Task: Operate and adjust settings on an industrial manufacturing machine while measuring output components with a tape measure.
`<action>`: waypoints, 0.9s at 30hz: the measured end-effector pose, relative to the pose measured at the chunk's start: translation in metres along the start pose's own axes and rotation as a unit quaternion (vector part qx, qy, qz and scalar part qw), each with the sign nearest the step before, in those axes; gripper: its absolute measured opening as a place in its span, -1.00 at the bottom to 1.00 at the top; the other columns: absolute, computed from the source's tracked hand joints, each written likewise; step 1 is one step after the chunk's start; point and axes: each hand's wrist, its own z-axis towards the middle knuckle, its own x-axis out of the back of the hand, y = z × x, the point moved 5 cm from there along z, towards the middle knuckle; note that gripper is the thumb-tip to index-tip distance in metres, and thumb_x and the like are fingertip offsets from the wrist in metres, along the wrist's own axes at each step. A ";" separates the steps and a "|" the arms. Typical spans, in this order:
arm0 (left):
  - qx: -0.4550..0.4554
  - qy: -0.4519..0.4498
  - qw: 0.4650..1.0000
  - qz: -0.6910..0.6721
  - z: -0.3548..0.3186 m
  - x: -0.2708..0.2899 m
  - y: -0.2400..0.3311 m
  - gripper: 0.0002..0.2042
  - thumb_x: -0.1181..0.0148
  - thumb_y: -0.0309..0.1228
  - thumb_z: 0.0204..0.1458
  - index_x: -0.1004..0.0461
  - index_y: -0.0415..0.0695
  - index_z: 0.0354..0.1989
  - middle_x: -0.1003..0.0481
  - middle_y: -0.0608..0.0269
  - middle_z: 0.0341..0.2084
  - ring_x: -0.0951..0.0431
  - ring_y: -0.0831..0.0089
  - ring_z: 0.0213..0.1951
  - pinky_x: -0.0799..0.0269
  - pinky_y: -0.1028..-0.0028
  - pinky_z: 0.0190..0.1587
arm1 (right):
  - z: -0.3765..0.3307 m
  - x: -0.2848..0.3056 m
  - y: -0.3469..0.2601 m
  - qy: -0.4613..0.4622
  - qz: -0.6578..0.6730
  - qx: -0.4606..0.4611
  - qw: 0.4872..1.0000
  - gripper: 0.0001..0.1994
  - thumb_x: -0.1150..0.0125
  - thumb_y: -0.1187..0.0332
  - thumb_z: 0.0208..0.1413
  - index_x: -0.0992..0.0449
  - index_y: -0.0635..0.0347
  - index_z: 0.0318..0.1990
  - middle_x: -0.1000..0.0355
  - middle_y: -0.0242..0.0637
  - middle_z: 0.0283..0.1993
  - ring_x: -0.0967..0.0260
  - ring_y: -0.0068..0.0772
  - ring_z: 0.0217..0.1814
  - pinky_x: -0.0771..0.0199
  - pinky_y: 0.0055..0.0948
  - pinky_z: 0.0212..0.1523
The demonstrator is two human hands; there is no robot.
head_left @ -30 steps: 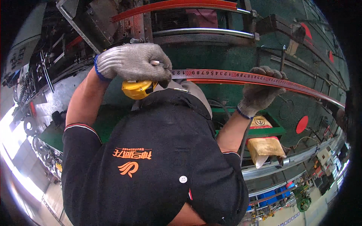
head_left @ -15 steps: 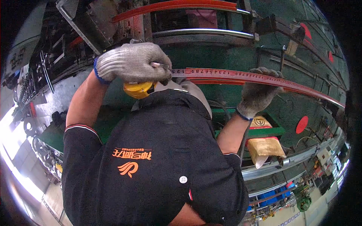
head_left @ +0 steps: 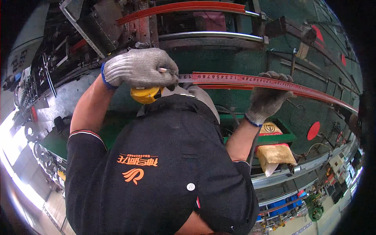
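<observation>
My left hand (head_left: 141, 67), in a pale knit glove with a blue cuff, is closed around a yellow tape measure (head_left: 146, 95). A short pen-like marker (head_left: 167, 71) pokes out between its fingers. From the case, the tape's blade (head_left: 219, 77) runs to the right along a long red metal bar (head_left: 327, 98). My right hand (head_left: 268, 98), in a darker grey knit glove, grips the bar from below, its fingertips showing over the far edge. The bar's left end lies just right of my left hand. The blade's far end cannot be made out.
Ahead lies a machine frame with another red bar (head_left: 184, 6) and a shiny metal rod (head_left: 211, 35). A paper sack (head_left: 276, 154) sits by a green frame (head_left: 280, 138) near my right forearm. Dark metal racks (head_left: 301, 33) stand at the far right.
My left hand and the tape case have shifted slightly right and nearer to me. The bar's left end has dipped a little; my right hand has barely moved.
</observation>
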 end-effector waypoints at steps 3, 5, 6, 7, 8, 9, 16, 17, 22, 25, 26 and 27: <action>0.020 -0.003 0.999 0.028 0.000 -0.002 0.000 -0.67 -0.18 -0.14 0.10 -0.68 -0.15 -0.21 -0.66 0.19 -0.40 -0.64 0.34 -0.34 -0.54 0.33 -0.18 | -0.001 -0.003 0.001 -0.026 -0.004 -0.001 1.000 -0.55 -0.33 0.09 0.18 -0.43 -0.02 0.16 -0.47 -0.41 0.09 -0.37 -0.25 0.18 -0.30 -0.09 0.28; 0.011 -0.018 1.000 0.004 0.000 -0.004 -0.001 -0.66 -0.18 -0.15 0.10 -0.67 -0.19 -0.21 -0.66 0.17 -0.40 -0.65 0.34 -0.34 -0.54 0.35 -0.20 | -0.002 -0.002 0.002 -0.021 0.008 -0.001 1.000 -0.55 -0.32 0.09 0.19 -0.42 -0.02 0.17 -0.48 -0.41 0.09 -0.37 -0.24 0.18 -0.31 -0.09 0.28; 0.005 -0.020 1.000 0.001 0.001 -0.005 -0.003 -0.66 -0.18 -0.15 0.10 -0.67 -0.19 -0.21 -0.66 0.16 -0.40 -0.65 0.34 -0.34 -0.53 0.36 -0.20 | -0.003 -0.002 0.002 -0.016 0.011 0.000 1.000 -0.55 -0.31 0.09 0.19 -0.42 -0.02 0.18 -0.48 -0.41 0.09 -0.37 -0.24 0.18 -0.31 -0.09 0.28; 0.000 -0.023 1.000 -0.003 0.002 -0.006 -0.005 -0.65 -0.18 -0.15 0.09 -0.67 -0.20 -0.21 -0.66 0.16 -0.40 -0.65 0.35 -0.34 -0.53 0.36 -0.20 | -0.003 -0.003 0.003 -0.018 0.012 0.001 1.000 -0.55 -0.31 0.08 0.19 -0.42 -0.02 0.18 -0.48 -0.40 0.09 -0.38 -0.24 0.18 -0.31 -0.09 0.28; -0.006 -0.021 1.000 -0.004 0.002 -0.007 -0.006 -0.65 -0.18 -0.16 0.09 -0.67 -0.21 -0.21 -0.66 0.15 -0.40 -0.65 0.35 -0.35 -0.53 0.37 -0.21 | -0.004 -0.003 0.004 -0.019 0.014 0.002 1.000 -0.54 -0.31 0.08 0.20 -0.42 -0.02 0.18 -0.48 -0.40 0.10 -0.38 -0.24 0.18 -0.32 -0.09 0.28; -0.012 -0.020 1.000 -0.006 0.002 -0.007 -0.007 -0.65 -0.18 -0.16 0.09 -0.67 -0.21 -0.21 -0.66 0.15 -0.41 -0.64 0.36 -0.35 -0.53 0.37 -0.21 | -0.004 -0.002 0.004 -0.020 0.016 0.001 1.000 -0.54 -0.31 0.07 0.20 -0.42 -0.02 0.18 -0.48 -0.40 0.10 -0.38 -0.23 0.18 -0.32 -0.09 0.28; 0.007 -0.019 1.000 0.001 -0.002 -0.003 0.001 -0.70 -0.18 -0.21 0.09 -0.65 -0.21 -0.23 -0.64 0.14 -0.42 -0.63 0.34 -0.36 -0.52 0.36 -0.23 | -0.005 -0.006 0.007 0.008 0.003 0.002 1.000 -0.56 -0.35 0.11 0.16 -0.45 0.01 0.14 -0.50 -0.38 0.07 -0.42 -0.24 0.15 -0.37 -0.10 0.25; -0.005 -0.016 1.000 -0.005 -0.006 -0.002 0.002 -0.71 -0.17 -0.23 0.08 -0.65 -0.20 -0.24 -0.63 0.12 -0.43 -0.62 0.34 -0.37 -0.51 0.35 -0.23 | -0.009 -0.009 0.008 0.032 -0.007 0.002 0.999 -0.59 -0.38 0.15 0.14 -0.48 0.02 0.10 -0.51 -0.39 0.05 -0.43 -0.27 0.13 -0.37 -0.14 0.24; -0.064 0.040 0.993 0.092 0.004 0.010 0.023 -0.73 -0.13 -0.29 0.04 -0.64 -0.20 -0.24 -0.59 -0.03 -0.46 -0.63 0.17 -0.39 -0.52 0.25 -0.25 | -0.023 0.064 0.010 0.192 -0.027 0.011 0.981 -0.62 -0.32 0.02 0.17 -0.54 0.00 0.02 -0.56 -0.33 -0.05 -0.49 -0.24 0.04 -0.48 -0.11 0.15; -0.013 0.025 0.994 0.102 0.004 0.008 0.015 -0.75 -0.10 -0.38 -0.06 -0.60 -0.24 -0.26 -0.52 -0.08 -0.52 -0.57 0.10 -0.46 -0.48 0.25 -0.30 | -0.030 0.112 0.034 0.306 -0.078 -0.047 0.948 -0.61 -0.21 -0.07 0.23 -0.52 -0.08 0.06 -0.52 -0.41 -0.04 -0.46 -0.29 0.05 -0.46 -0.16 0.15; -0.033 0.049 0.993 0.105 0.004 0.004 0.014 -0.74 -0.10 -0.39 -0.05 -0.60 -0.25 -0.25 -0.51 -0.05 -0.54 -0.54 0.18 -0.50 -0.46 0.27 -0.33 | -0.032 0.128 0.038 0.319 -0.080 -0.035 0.944 -0.60 -0.16 -0.09 0.27 -0.50 -0.08 0.08 -0.51 -0.43 -0.04 -0.44 -0.30 0.07 -0.43 -0.15 0.18; -0.046 0.078 0.991 0.102 0.004 -0.001 0.012 -0.74 -0.09 -0.39 -0.04 -0.60 -0.25 -0.24 -0.49 -0.01 -0.57 -0.51 0.25 -0.53 -0.44 0.30 -0.36 | -0.037 0.144 0.043 0.343 -0.081 -0.047 0.935 -0.62 -0.12 -0.07 0.31 -0.50 -0.07 0.08 -0.50 -0.44 -0.04 -0.42 -0.32 0.08 -0.40 -0.15 0.20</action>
